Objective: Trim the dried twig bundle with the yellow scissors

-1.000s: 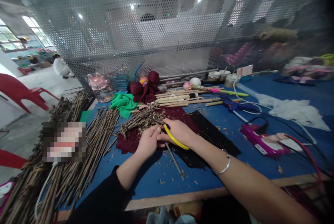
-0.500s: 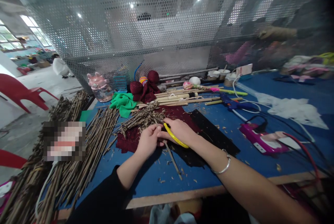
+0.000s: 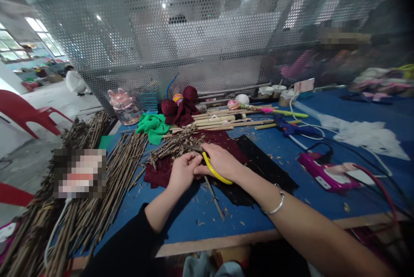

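Note:
My right hand is closed round yellow-handled scissors, whose dark blades point to the upper left beside my left fingertips. My left hand pinches a dried stem; the stem's lower end slants out below both hands over the blue table. The two hands touch at the fingers, which partly hide the stem. Just beyond them lies a heap of dried plant tops on a dark red cloth. A black cloth spreads to the right, under my right wrist.
Bundles of dried stems fill the left side. A green cloth, a pink-lidded jar and bamboo sticks lie behind. At right are a blue glue gun, a magenta power strip and cables. A perforated metal screen stands behind.
The scissors and my right hand have shifted slightly, and the dark blades show more clearly by my left fingertips. The stem's lower end has moved up a little.

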`<action>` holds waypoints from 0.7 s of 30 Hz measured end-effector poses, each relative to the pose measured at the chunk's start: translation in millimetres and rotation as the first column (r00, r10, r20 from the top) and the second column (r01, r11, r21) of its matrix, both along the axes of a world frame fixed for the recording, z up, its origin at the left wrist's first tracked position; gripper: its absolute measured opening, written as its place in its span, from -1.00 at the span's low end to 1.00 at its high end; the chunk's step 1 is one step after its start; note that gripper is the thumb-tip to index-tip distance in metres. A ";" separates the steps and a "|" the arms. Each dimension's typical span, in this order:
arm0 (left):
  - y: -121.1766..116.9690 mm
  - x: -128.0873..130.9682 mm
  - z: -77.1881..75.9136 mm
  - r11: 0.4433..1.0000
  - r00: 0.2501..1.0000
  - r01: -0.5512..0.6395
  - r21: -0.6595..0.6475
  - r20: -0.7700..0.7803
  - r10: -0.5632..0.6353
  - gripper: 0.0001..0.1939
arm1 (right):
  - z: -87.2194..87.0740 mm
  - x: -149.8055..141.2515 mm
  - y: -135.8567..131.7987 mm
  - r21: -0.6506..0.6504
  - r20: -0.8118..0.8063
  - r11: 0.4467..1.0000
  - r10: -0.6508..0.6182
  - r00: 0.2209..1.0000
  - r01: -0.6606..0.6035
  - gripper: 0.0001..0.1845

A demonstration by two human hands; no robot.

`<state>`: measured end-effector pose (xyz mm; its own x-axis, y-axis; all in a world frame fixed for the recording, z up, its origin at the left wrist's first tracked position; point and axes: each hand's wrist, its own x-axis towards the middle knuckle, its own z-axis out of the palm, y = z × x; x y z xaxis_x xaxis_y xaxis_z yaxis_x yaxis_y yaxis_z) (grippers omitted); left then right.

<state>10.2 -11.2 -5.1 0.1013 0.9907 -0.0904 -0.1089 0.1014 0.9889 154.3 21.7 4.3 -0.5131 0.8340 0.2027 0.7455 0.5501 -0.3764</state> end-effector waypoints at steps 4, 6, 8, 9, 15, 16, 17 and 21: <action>0.5 -0.4 1.1 1.000 1.000 -0.009 0.011 -0.016 0.010 -0.68 | 1.8 0.5 -0.2 -0.010 0.051 1.000 -0.020 0.999 0.020 -0.39; 0.5 -0.9 0.7 1.000 0.999 -0.018 0.013 -0.028 0.018 -0.69 | 2.0 0.2 -0.1 -0.007 0.081 0.999 -0.034 0.996 0.034 -0.40; 0.4 -1.5 -0.1 1.000 0.999 -0.027 0.015 -0.038 0.027 -0.69 | 1.9 -0.1 -0.3 -0.013 0.110 0.999 -0.045 0.993 0.046 -0.41; 0.3 -1.8 -0.5 0.999 0.999 -0.029 0.015 -0.041 0.029 -0.69 | 1.8 -0.2 -0.5 -0.017 0.122 0.998 -0.050 0.991 0.052 -0.41; 0.3 -3.4 -1.8 1.000 0.999 -0.012 0.026 -0.048 0.013 -0.67 | 2.7 -0.9 -2.4 -0.015 0.180 0.995 -0.096 0.979 0.100 -0.41; 0.5 -3.4 -2.2 1.000 0.999 -0.012 0.023 -0.053 0.013 -0.67 | 2.9 -1.1 -2.5 -0.015 0.187 0.994 -0.104 0.977 0.109 -0.41; 0.8 -3.3 -2.7 1.000 0.998 -0.014 0.019 -0.058 0.015 -0.67 | 3.0 -1.3 -2.4 -0.017 0.192 0.993 -0.112 0.975 0.117 -0.41; 2.7 -2.3 -6.7 1.000 0.998 -0.030 -0.005 -0.054 0.029 -0.69 | 3.5 -1.2 -1.6 -0.030 0.198 0.990 -0.127 0.972 0.135 -0.42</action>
